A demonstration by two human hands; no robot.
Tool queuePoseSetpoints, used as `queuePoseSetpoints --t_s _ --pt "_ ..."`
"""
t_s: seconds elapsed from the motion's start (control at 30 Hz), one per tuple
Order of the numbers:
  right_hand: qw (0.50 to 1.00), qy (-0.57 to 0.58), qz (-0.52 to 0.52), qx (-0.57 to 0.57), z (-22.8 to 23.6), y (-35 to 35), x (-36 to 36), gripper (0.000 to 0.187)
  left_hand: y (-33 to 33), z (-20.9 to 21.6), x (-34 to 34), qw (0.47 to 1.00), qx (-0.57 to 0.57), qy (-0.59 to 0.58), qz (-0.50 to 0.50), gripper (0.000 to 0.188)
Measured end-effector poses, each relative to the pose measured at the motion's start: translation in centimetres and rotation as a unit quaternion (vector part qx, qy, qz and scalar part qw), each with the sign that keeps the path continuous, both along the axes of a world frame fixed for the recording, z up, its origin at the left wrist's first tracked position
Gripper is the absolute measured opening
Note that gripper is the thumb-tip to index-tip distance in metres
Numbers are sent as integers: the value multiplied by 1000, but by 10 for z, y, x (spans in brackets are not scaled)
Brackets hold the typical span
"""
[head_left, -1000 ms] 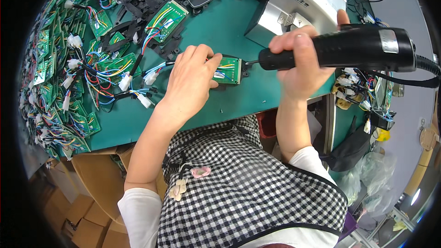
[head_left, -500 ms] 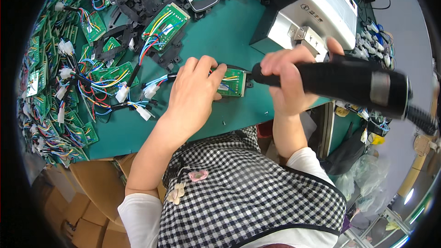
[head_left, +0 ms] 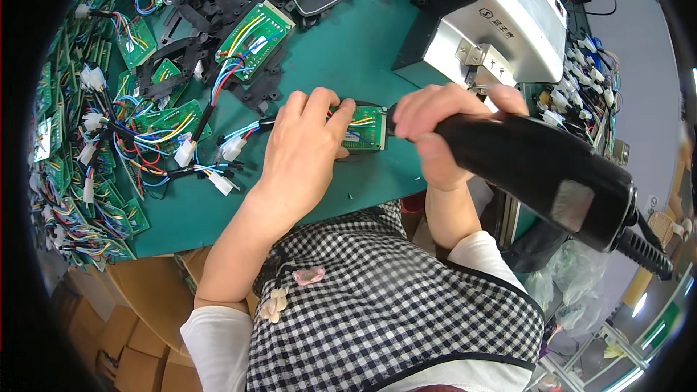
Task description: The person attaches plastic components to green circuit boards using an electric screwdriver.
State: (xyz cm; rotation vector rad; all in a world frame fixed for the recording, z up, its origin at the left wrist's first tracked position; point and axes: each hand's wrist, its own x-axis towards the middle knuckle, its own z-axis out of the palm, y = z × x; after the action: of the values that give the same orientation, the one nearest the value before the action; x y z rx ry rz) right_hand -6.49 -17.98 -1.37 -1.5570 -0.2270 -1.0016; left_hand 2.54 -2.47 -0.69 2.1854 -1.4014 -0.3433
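Observation:
My right hand is wrapped round a black electric screwdriver. The tool lies nearly level, its tip against the right end of a green circuit board and its rear sloping down to the right. With curled fingers my left hand grips that board from the left, thumb on the near edge, and hides its left half. A dark part shows just past the board's far edge. From under my left hand a bundle of coloured wires with a white connector runs out leftward.
Many wired circuit boards are heaped at the left. Black plastic frames pile up at the back, one carrying a board. A silver, black-sided machine stands at the back right. White connectors lie beyond it.
The screwdriver's rear has swung down toward me, and my right hand has shifted slightly left with its tip. My left hand stays on the circuit board.

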Motion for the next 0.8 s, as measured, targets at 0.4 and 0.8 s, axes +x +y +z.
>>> queuePoseSetpoints --t_s 0.4,0.8 --pt "979 -62 -181 67 70 -31 -17 55 4 -3 -15 999 -24 -10 48 55" --pt "970 -30 -131 201 49 7 -25 76 14 -9 -13 998 -38 15 47 49"
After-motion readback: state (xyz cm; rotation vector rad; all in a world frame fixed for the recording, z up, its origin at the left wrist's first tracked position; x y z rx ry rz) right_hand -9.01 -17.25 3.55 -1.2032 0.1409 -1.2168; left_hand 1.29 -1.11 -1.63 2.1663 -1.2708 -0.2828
